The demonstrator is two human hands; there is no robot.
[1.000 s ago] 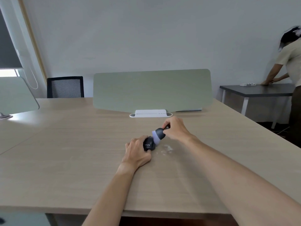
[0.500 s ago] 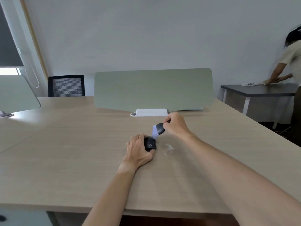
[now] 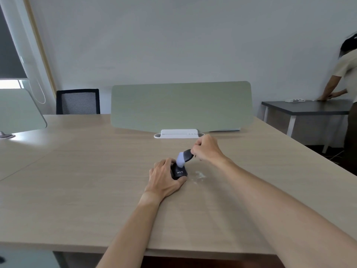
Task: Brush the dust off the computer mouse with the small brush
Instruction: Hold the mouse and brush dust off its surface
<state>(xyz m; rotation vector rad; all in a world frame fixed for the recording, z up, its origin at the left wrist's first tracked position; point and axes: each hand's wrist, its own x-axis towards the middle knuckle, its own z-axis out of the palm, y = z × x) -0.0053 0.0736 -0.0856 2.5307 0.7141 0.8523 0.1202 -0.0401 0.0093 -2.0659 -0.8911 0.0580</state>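
Observation:
A small black computer mouse (image 3: pixel 180 172) with white lettering rests on the wooden table (image 3: pixel 77 190), gripped from the left by my left hand (image 3: pixel 164 177). My right hand (image 3: pixel 206 149) holds a small brush (image 3: pixel 184 156) with a dark handle and pale lilac bristles. The bristles touch the top of the mouse. White dust (image 3: pixel 199 176) lies on the table just right of the mouse.
A green desk divider (image 3: pixel 181 107) with a white base stands behind the hands. A black chair (image 3: pixel 78 102) is at the back left. A person (image 3: pixel 345 84) leans on a dark table (image 3: pixel 309 107) at the right.
My right hand and the brush rose and moved away from me off the mouse's near side, and the bristles now rest on its top. My left hand has kept its hold.

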